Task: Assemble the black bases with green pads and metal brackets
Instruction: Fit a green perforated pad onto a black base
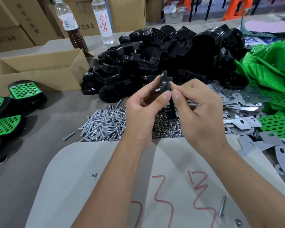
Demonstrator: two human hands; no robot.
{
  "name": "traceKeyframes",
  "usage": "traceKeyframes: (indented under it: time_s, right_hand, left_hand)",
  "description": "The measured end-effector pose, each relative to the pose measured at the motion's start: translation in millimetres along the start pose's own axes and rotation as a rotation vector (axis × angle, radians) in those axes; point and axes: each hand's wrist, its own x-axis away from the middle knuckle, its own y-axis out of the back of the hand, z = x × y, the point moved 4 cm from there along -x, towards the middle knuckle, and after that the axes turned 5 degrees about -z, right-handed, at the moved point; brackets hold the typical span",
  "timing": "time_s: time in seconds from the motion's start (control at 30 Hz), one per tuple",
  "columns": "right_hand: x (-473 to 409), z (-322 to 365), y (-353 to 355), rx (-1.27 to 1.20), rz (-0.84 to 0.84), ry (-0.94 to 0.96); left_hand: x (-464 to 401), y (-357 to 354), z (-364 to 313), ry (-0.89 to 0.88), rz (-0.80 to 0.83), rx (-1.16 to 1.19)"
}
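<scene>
My left hand (145, 111) and my right hand (197, 109) hold a small black plastic part (164, 83) between them, above the table's middle. A silver bolt end sticks out of the part on its left side. My left thumb and fingers pinch the part; my right thumb and forefinger pinch at its right edge. Behind it lies a big heap of black bases (163, 58). Green perforated pads (273, 76) pile up at the right. Flat metal brackets (247, 112) spread at the right. Finished bases with green pads (23, 91) sit at the left.
Silver bolts (104, 124) and small nuts (166, 127) lie heaped under my hands. A grey board with red scribbles (155, 186) carries a loose bolt (222, 206). An open cardboard box (39, 71) stands at the left, with two bottles (104, 20) behind it.
</scene>
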Motion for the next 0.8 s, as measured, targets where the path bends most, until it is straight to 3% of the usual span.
traceKeyframes:
  time_s: [0.1,0.23,0.27,0.37,0.43,0.67,0.73,0.8]
  right_hand:
    - [-3,-2,-4,-0.108,0.177,-0.059]
    - [-2,-11,1,-0.041,0.160,-0.089]
    - [-1,-11,-1,0.050,0.250,-0.030]
    - [13,-9,-21,0.302,0.727,0.103]
    - [20,-9,-28,0.379,0.890,0.132]
    - [19,-10,-29,0.399,0.904,0.068]
    - [13,-16,-25,0.393,0.782,0.053]
    - [4,-22,-15,0.263,0.544,-0.044]
  left_hand:
    - [-1,5,-10,-0.031,-0.044,-0.004]
    - [-7,16,-23,-0.042,-0.129,0.072]
    - [-10,21,-26,-0.043,-0.154,0.106]
    - [-13,39,-32,-0.033,-0.221,0.171]
    - [-13,46,-34,-0.027,-0.226,0.210]
    - [-14,47,-29,-0.014,-0.166,0.241]
    - [-14,45,-28,0.003,-0.145,0.275]
    - [-13,42,-27,0.026,-0.117,0.311]
